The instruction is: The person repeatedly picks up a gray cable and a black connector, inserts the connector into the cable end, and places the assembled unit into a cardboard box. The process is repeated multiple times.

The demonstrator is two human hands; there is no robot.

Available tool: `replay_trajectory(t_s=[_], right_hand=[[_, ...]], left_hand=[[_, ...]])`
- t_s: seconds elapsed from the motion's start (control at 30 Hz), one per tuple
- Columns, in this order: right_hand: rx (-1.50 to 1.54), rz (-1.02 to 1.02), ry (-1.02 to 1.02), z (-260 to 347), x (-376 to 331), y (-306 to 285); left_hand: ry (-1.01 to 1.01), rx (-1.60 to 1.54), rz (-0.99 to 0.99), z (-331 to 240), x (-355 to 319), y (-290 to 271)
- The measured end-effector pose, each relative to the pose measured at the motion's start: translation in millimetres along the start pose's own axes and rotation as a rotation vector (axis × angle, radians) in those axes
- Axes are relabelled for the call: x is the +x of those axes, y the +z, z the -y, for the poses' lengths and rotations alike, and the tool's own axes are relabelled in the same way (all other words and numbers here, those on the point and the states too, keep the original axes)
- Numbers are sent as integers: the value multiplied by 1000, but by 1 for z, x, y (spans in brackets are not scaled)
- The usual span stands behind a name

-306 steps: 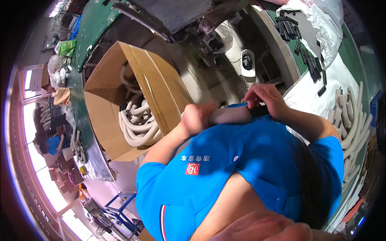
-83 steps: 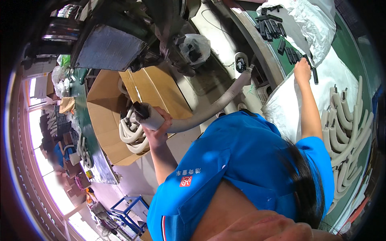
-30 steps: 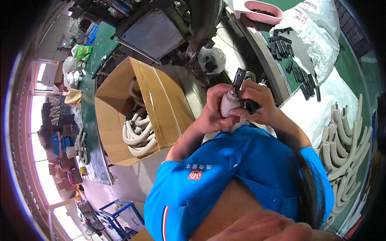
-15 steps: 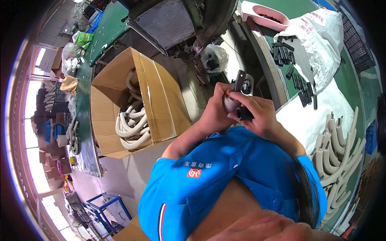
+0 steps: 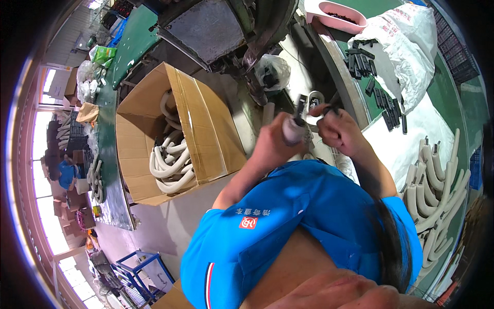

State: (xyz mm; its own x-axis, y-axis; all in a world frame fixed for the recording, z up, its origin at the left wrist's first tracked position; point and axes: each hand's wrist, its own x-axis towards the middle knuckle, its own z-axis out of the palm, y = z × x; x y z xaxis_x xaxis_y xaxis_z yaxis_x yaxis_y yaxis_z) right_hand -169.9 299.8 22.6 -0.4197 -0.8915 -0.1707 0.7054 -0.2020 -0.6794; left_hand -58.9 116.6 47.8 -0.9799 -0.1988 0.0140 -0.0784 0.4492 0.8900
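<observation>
Near the middle of the view, my left hand (image 5: 274, 141) is closed around a pale grey foam-covered tube (image 5: 295, 134). A flat black strip (image 5: 301, 104) sticks up from the tube's end. To its right, my right hand (image 5: 340, 131) is raised with the fingers curled round a dark object (image 5: 332, 108); its kind is mostly hidden by the fingers. The two hands are a little apart. Behind them stands a small white-rimmed container (image 5: 315, 98) with dark bits in it.
A cardboard box (image 5: 211, 129) at left holds several bent foam tubes (image 5: 175, 165). Black plastic pieces (image 5: 389, 105), a white sack (image 5: 411, 46), a pink scoop (image 5: 339, 18) and more foam tubes (image 5: 432, 190) lie on the green table at right. A machine (image 5: 211, 31) stands ahead.
My hands were together at the tube's end, a black round-ended handle in the right one. Now the right hand has moved away to the right and upward, and the left has shifted slightly left.
</observation>
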Motion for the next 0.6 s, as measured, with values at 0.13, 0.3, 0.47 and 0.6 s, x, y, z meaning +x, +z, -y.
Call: replay_trajectory(t_s=[0.13, 0.3, 0.47, 0.6], right_hand=[[157, -48, -180, 18, -1, 11], [-138, -71, -121, 21, 1, 9], [-869, -276, -427, 18, -2, 21], [-1139, -320, -750, 19, 4, 38]], left_hand=[[3, -122, 114, 7, -2, -22], [34, -123, 295, 7, -12, -24], [33, -106, 338, 3, -16, -28], [1, -69, 368, 3, -16, -32]])
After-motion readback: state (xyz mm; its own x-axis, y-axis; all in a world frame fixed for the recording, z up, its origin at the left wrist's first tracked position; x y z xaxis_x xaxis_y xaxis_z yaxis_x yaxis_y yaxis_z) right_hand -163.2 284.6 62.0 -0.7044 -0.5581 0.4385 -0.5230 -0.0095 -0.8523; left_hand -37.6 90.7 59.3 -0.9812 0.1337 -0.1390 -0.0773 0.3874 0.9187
